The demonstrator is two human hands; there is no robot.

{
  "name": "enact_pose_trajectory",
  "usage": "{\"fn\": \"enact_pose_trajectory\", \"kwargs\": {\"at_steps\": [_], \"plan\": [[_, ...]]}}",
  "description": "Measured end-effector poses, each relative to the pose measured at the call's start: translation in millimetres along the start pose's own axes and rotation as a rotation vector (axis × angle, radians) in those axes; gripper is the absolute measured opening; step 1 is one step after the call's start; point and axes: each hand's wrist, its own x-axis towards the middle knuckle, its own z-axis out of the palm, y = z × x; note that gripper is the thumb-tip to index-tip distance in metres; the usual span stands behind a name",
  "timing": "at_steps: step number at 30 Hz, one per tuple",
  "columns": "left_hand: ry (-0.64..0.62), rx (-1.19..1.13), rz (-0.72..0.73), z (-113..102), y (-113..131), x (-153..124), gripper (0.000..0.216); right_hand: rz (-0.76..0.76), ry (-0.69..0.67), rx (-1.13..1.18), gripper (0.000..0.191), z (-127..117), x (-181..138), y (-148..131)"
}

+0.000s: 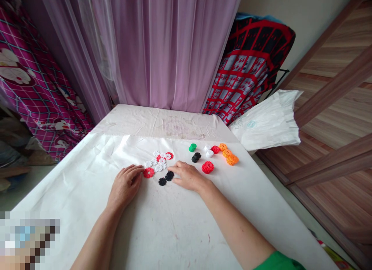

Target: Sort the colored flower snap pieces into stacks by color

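Note:
My left hand (125, 183) lies flat on the white cloth, fingers stretched out, its fingertips touching a red snowflake disc (148, 172). My right hand (188, 176) rests palm down with fingers spread, its fingertips beside two black discs (166, 178). Between and just beyond the hands sits a flat cluster of joined white and red discs (160, 160). Further right lie small stacks: green (192, 147), black (196, 157), white (208, 151), red (207, 167) and orange (229, 154). Neither hand holds anything.
The table (87, 192) is covered by a white cloth, stained near the front. A purple curtain (162, 49) hangs behind it. A white plastic bag (269, 122) lies at the right edge, and patterned blankets (250, 68) are piled behind and to the left.

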Motion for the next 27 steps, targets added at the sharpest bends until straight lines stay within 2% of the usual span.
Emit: {"fn": "enact_pose_trajectory", "kwargs": {"at_steps": [7,11,15,18,22,24,27], "plan": [[0.004,-0.009,0.007,1.0,-1.3,0.3,0.040,0.065,0.007,0.075,0.022,9.0,5.4,0.5],[-0.003,-0.006,-0.004,1.3,-2.0,0.0,0.039,0.047,0.047,0.152,0.018,12.6,2.4,1.2],[-0.004,-0.008,0.001,-0.3,-1.1,0.9,0.041,0.070,0.140,0.226,0.025,11.2,-4.4,10.6],[-0.004,-0.009,0.017,-2.1,0.6,1.9,0.041,0.190,0.301,0.350,0.023,0.2,-8.6,29.9],[-0.010,-0.006,0.022,-3.0,1.4,2.4,0.041,0.416,0.505,0.593,0.016,-28.1,-7.9,62.4],[-0.010,-0.008,0.020,-2.4,0.6,2.1,0.041,0.510,0.539,0.701,0.016,-41.3,-5.1,74.3],[-0.003,-0.012,0.015,-1.2,-1.1,1.5,0.042,0.577,0.517,0.782,0.016,-51.0,-0.2,84.6]]}}
